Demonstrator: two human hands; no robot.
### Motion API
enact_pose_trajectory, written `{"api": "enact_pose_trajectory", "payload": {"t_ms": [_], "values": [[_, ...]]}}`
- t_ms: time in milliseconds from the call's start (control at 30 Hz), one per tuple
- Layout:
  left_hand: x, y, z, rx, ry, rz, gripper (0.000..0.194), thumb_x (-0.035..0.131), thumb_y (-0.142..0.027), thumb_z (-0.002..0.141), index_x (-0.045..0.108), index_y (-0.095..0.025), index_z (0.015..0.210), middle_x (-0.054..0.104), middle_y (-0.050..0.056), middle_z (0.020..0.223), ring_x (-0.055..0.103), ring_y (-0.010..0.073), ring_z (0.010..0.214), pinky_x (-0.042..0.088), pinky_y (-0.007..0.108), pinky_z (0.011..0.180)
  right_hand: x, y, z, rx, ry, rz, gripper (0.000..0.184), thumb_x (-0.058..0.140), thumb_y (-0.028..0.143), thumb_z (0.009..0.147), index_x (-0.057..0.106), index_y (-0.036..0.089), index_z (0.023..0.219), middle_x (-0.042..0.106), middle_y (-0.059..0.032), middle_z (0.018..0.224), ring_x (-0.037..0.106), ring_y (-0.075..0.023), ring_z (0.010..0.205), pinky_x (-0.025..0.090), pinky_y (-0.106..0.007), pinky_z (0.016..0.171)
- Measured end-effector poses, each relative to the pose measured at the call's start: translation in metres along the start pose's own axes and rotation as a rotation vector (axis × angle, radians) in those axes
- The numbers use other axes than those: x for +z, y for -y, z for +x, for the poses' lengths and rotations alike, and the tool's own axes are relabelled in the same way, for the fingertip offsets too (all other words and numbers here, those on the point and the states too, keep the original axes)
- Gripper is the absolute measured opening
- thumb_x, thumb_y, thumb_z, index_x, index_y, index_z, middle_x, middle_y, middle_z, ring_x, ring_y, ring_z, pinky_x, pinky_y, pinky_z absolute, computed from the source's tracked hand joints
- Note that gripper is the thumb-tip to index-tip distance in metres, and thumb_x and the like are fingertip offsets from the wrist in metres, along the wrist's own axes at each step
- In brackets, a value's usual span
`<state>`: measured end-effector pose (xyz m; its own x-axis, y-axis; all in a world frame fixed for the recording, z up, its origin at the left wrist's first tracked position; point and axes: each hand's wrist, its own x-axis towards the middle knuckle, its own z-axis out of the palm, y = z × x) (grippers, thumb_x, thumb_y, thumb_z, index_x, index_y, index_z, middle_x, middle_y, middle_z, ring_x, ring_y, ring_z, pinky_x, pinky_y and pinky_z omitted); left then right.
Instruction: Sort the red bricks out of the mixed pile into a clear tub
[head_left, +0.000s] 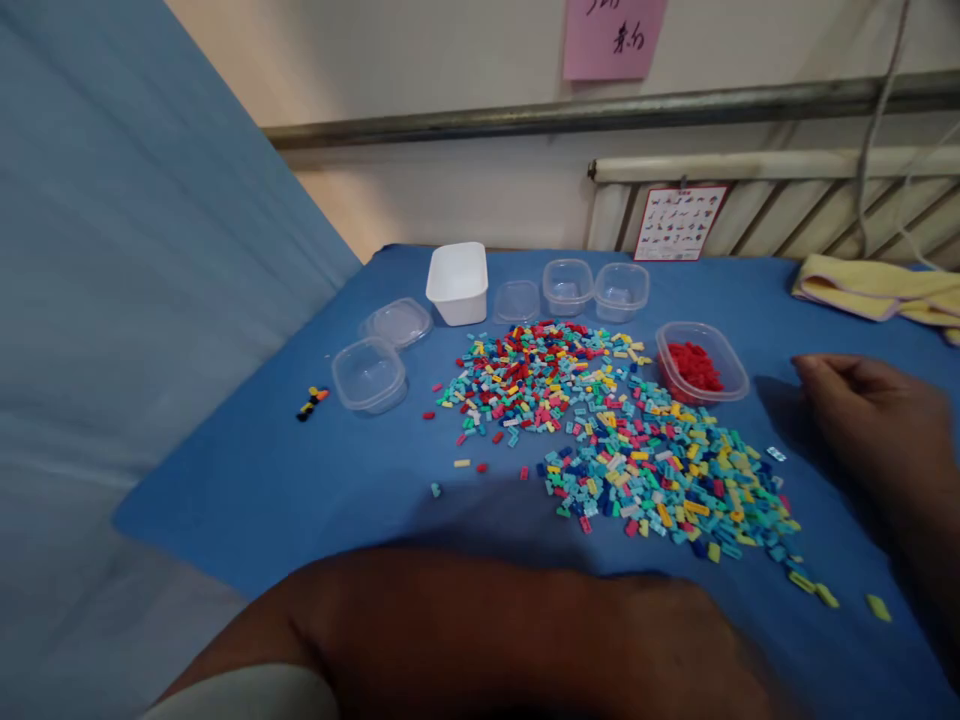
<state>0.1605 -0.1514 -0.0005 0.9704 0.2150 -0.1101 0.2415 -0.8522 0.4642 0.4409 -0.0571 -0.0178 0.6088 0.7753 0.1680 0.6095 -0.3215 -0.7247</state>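
My left forearm stretches across the bottom of the view. The back of my left hand (pixel 686 640) is low and blurred, and its fingers are hidden. To the right, my right hand (pixel 874 415) has its fingers curled closed above the cloth, beside a clear tub of red bricks (pixel 694 366). Anything inside those fingers is hidden. Between the hands lies a wide pile of small multicoloured toy bricks (pixel 660 465), mostly teal, yellow, pink and red. A few yellow-green bricks (pixel 877 607) lie apart near the right forearm.
Behind the pile stand a white tub (pixel 458 285), clear tubs (pixel 568 287) and a clear lid (pixel 517 302). Another clear tub (pixel 369 375) is at left, near joined black, yellow and orange bricks (pixel 311 403). A yellow cloth (pixel 877 288) lies far right.
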Motion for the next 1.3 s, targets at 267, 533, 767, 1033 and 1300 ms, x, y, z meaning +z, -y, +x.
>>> {"api": "enact_pose_trajectory", "payload": {"t_ms": [267, 533, 767, 1033, 1300], "values": [[-0.064, 0.010, -0.085, -0.054, -0.120, 0.138, 0.026, 0.051, -0.034, 0.115, 0.067, -0.022, 0.098, 0.075, 0.006, 0.107, 0.067, 0.0184, 0.088, 0.056, 0.038, 0.066, -0.002, -0.008, 0.005, 0.065, 0.056, 0.006, 0.042, 0.070, 0.064, 0.076, 0.082, 0.027, 0.093, 0.072, -0.0047, 0.074, 0.062, -0.0275, 0.067, 0.044, -0.042, 0.063], [-0.094, 0.054, -0.175, -0.718, -0.042, 0.209, 0.018, 0.057, -0.022, 0.107, 0.073, -0.020, 0.116, 0.073, 0.008, 0.118, 0.071, 0.0227, 0.099, 0.052, 0.035, 0.080, 0.001, 0.000, 0.004, 0.038, 0.095, 0.034, 0.036, 0.068, 0.061, 0.074, 0.078, 0.027, 0.084, 0.072, -0.0059, 0.072, 0.061, -0.0275, 0.067, 0.042, -0.041, 0.062], [-0.095, 0.063, -0.170, -0.736, -0.149, 0.205, 0.019, 0.057, -0.020, 0.106, 0.074, -0.018, 0.114, 0.075, 0.008, 0.110, 0.070, 0.0233, 0.099, 0.052, 0.036, 0.086, -0.001, 0.005, 0.001, 0.047, 0.122, 0.019, 0.040, 0.066, 0.063, 0.074, 0.077, 0.026, 0.084, 0.067, -0.0035, 0.065, 0.056, -0.0246, 0.060, 0.039, -0.039, 0.057], [-0.084, 0.078, -0.151, -0.792, -0.171, 0.265, 0.027, 0.048, -0.023, 0.109, 0.074, -0.016, 0.110, 0.073, 0.012, 0.108, 0.070, 0.0252, 0.098, 0.054, 0.038, 0.087, 0.005, -0.008, 0.007, 0.019, 0.128, 0.071, 0.045, 0.068, 0.064, 0.075, 0.080, 0.024, 0.089, 0.071, -0.0029, 0.070, 0.057, -0.0217, 0.061, 0.041, -0.038, 0.060], [-0.084, 0.073, -0.145, -0.725, -0.196, 0.212, 0.017, 0.050, -0.014, 0.100, 0.066, -0.018, 0.098, 0.072, 0.009, 0.103, 0.066, 0.0216, 0.091, 0.051, 0.035, 0.082, 0.005, -0.007, 0.009, 0.012, 0.153, 0.094, 0.047, 0.070, 0.063, 0.074, 0.082, 0.022, 0.093, 0.073, -0.0042, 0.072, 0.059, -0.0230, 0.063, 0.043, -0.038, 0.060]]}}
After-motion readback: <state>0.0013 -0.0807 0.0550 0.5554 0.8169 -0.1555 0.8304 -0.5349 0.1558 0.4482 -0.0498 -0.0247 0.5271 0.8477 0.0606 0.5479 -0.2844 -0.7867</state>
